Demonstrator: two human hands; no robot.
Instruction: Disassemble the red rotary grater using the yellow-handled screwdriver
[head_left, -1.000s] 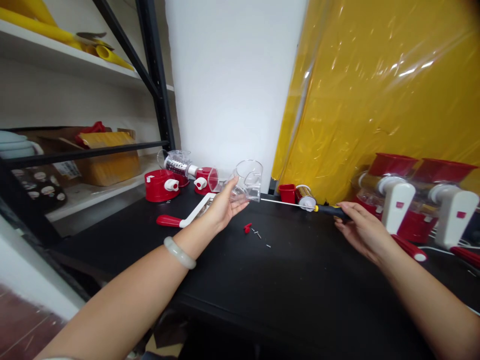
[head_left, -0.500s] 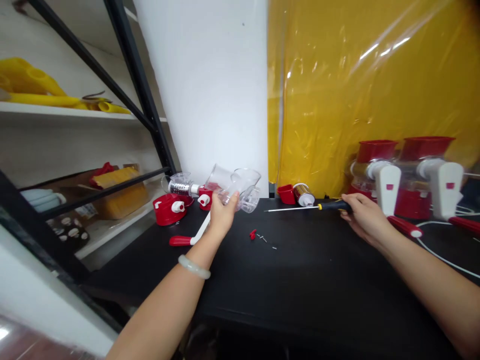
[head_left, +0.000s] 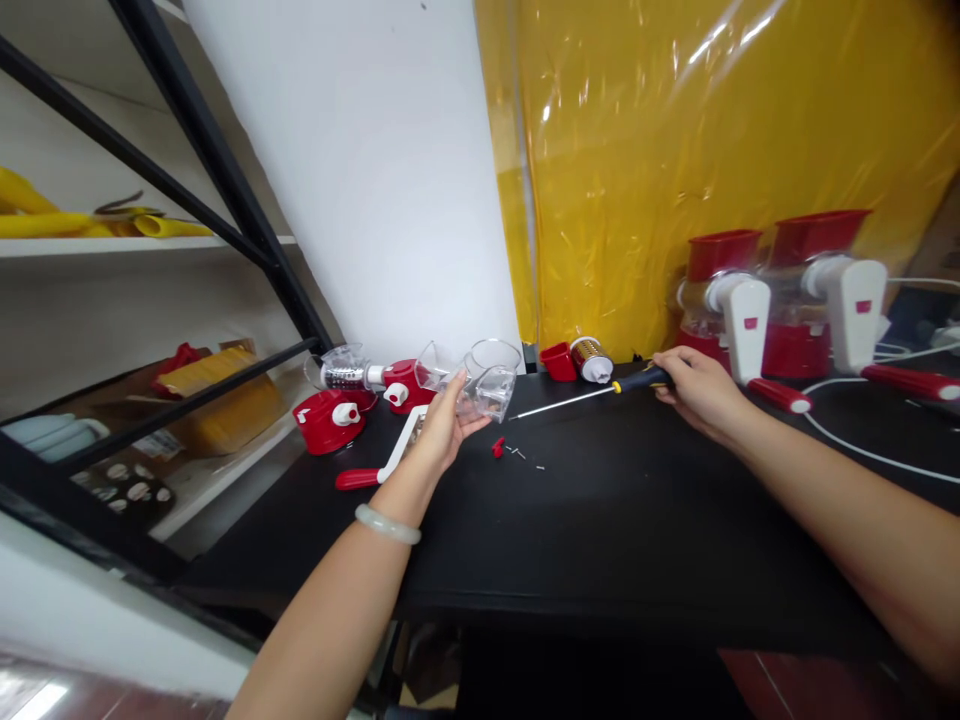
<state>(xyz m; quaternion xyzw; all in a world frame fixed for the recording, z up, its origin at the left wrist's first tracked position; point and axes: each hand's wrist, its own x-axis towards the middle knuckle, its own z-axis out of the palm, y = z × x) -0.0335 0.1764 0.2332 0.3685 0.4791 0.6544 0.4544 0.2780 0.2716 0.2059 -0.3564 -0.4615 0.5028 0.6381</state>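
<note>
My left hand (head_left: 444, 425) grips a clear plastic grater housing (head_left: 491, 372) above the back of the black table. In my right hand (head_left: 694, 385) is the dark handle of a screwdriver (head_left: 566, 402), its long shaft pointing left toward the housing, with the tip apart from it. Below the tip lie a small red part (head_left: 498, 448) and several little screws (head_left: 517, 453). A white crank with a red grip (head_left: 358, 479) rests by my left wrist. Behind and left are red bases (head_left: 328, 420) with white knobs and a metal grating drum (head_left: 345, 375).
A red pusher (head_left: 558, 361) and a second grating drum (head_left: 592, 358) lie at the table's back. Two assembled rotary graters (head_left: 745, 318) stand at right, near a white cable (head_left: 855, 440). A black-framed shelf (head_left: 277, 260) borders the left side.
My view has tilted and shifted. The clear housing has turned in my left hand, whose fingers now show beneath it. The screwdriver now slopes down to the left, its tip closer to the housing.
</note>
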